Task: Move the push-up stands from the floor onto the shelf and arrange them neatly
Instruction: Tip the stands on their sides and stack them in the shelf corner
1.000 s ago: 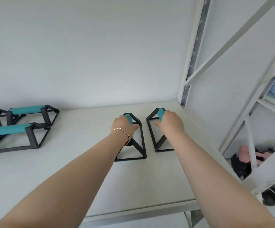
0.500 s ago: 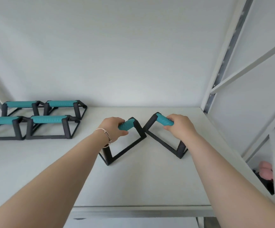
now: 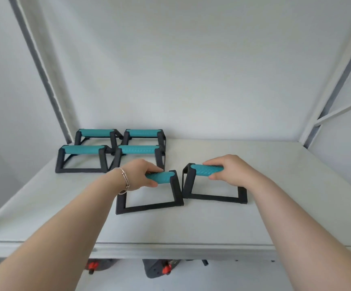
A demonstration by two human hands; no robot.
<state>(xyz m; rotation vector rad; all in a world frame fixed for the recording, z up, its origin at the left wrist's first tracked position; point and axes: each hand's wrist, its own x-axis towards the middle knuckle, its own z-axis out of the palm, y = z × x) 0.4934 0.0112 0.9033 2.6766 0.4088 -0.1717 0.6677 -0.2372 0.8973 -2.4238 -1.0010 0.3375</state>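
Observation:
Two push-up stands with black frames and teal grips sit side by side on the white shelf (image 3: 212, 227). My left hand (image 3: 141, 175) is closed around the teal grip of the left stand (image 3: 162, 203). My right hand (image 3: 231, 171) grips the teal handle of the right stand (image 3: 214, 197). Both stands rest flat with their handles running left to right. Behind them at the back left, several more stands (image 3: 111, 152) are lined up in two rows.
White shelf uprights rise at the back left (image 3: 44, 80) and right (image 3: 338, 80), with a diagonal brace on the right. The white wall closes the back. Dark items with red parts (image 3: 159, 268) lie below the shelf's front edge.
Both hands have turned their stands from pointing away, through a V, to lying left to right side by side. The view has swung left, bringing the back-left stands toward centre.

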